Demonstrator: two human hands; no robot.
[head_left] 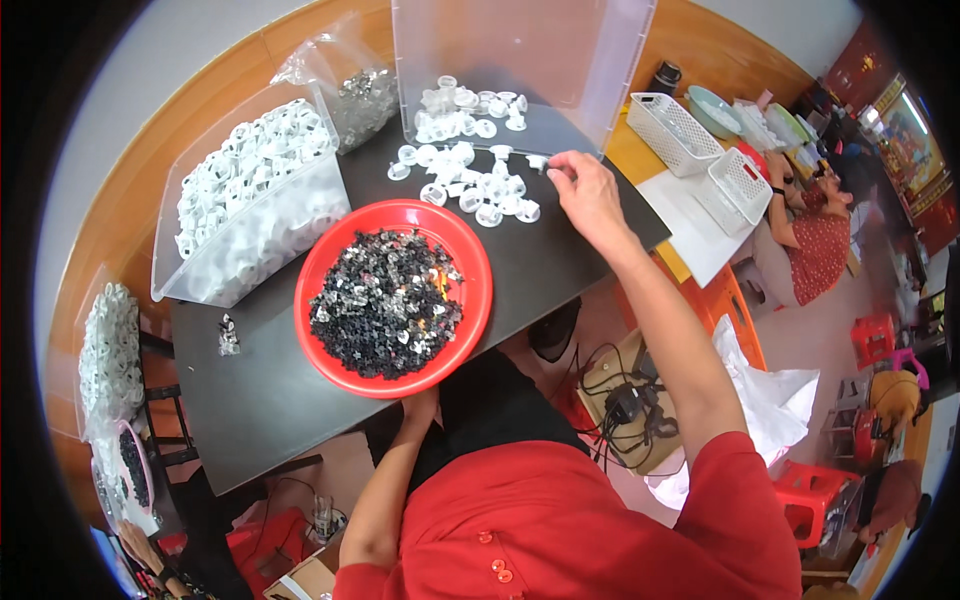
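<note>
At the far right part of the dark table, my right hand (588, 198) has its thumb and forefinger closed at a small white plastic part (537, 162). To the left of it lies a loose group of similar round white plastic parts (470, 182). A red basin (482, 285), filled with small black and clear pieces (385, 310), sits at the table's near edge. My left hand (422, 404) reaches under the basin's near rim; its fingers are hidden there.
A clear bin (240, 262) heaped with white parts stands left of the basin, with a plastic bag (365, 100) behind. An upright translucent lid (520, 60) backs the loose parts. White baskets (675, 135) stand on the right; a person (815, 235) sits beyond.
</note>
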